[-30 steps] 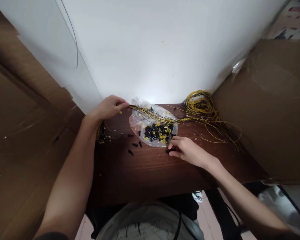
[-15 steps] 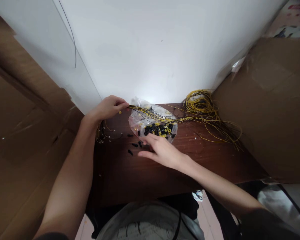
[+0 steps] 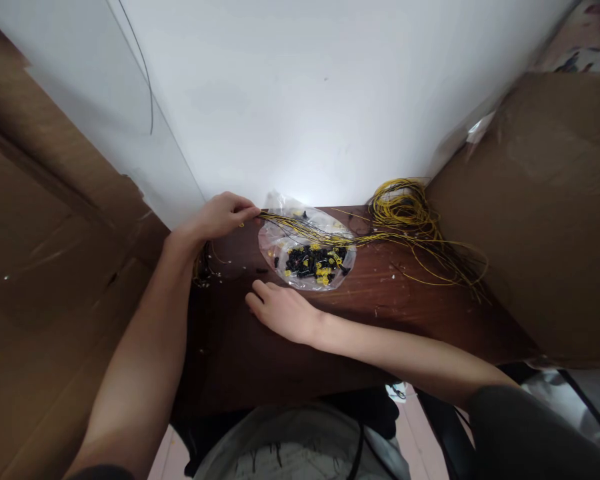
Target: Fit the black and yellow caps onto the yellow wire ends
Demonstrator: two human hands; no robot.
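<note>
My left hand (image 3: pixel 219 216) is closed in a pinch on the ends of a bundle of thin yellow wires (image 3: pixel 310 233). The wires run right across a clear plastic bag (image 3: pixel 275 243) of small black and yellow connector pieces (image 3: pixel 313 261) to a tangled yellow coil (image 3: pixel 403 208). My right hand (image 3: pixel 284 311) rests knuckles-up on the dark wooden table (image 3: pixel 380 313), just left of and in front of the bag. Its fingers are curled under over the spot where loose black pieces lay; what they hold is hidden.
Tall cardboard sheets stand at the left (image 3: pixel 45 267) and at the right (image 3: pixel 545 213) of the narrow table. A white wall (image 3: pixel 305 100) closes the back. A small dark wire tangle (image 3: pixel 203 267) lies under my left wrist.
My right hand has moved left from the bag's front right edge to the table left of the bag, covering the loose black pieces. My left hand has kept its pinch on the wires.
</note>
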